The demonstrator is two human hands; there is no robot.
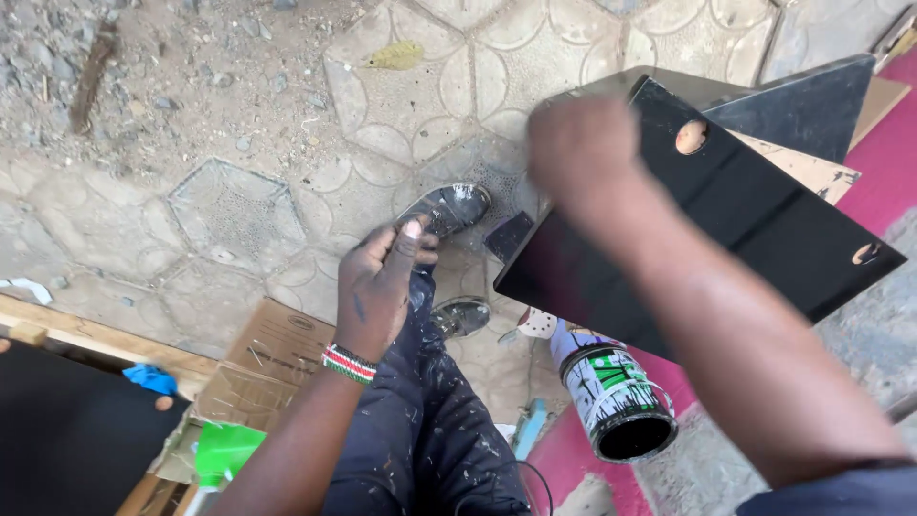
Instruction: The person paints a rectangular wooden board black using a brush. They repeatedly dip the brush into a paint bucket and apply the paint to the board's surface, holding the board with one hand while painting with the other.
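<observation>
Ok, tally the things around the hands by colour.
Black, 2: glossy board with holes; dark panel behind it
Green, 1: plastic piece
Blue, 1: scrap
Brown, 1: cardboard
Green-and-white, 1: open paint can
Total: 6

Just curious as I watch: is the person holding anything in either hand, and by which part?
The right hand rests at the upper corner of the black painted board; motion blur hides the grip. The left hand lies on the knee, holding nothing.
</observation>
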